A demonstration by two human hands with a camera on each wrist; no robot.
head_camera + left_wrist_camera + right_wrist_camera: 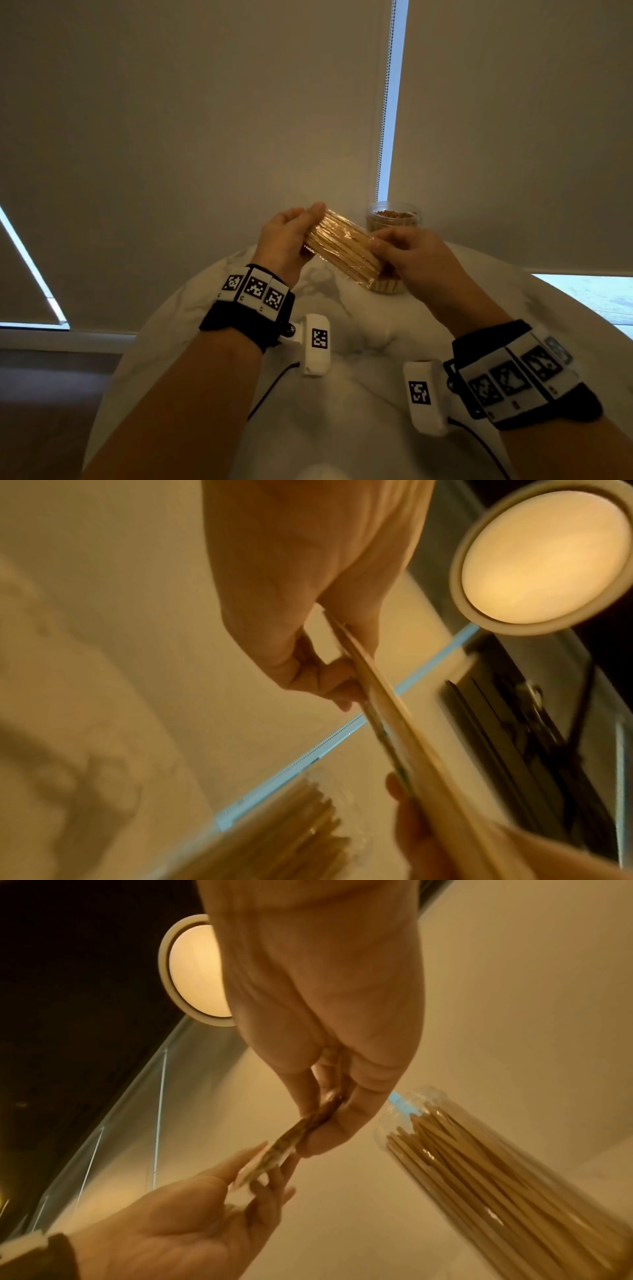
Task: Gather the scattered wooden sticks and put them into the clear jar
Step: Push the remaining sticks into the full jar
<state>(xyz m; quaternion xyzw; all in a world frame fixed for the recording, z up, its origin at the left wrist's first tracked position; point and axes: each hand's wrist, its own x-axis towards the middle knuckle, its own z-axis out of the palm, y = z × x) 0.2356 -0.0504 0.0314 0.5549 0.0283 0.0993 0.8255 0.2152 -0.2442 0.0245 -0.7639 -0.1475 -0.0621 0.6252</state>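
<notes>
A flat pack of sticks [342, 248] in clear wrap is held in the air above the table [359, 342], tilted down to the right, just in front of the jar [394, 219]. The left hand [286, 241] holds its left end, fingers lying nearly straight along the far edge and thumb underneath. The right hand [411, 255] pinches the pack's right end between curled fingers and thumb. The jar stands upright at the table's far edge, already packed with sticks, its mouth uncovered. Behind it hang blinds [205, 120] with a bead chain [385, 102].
</notes>
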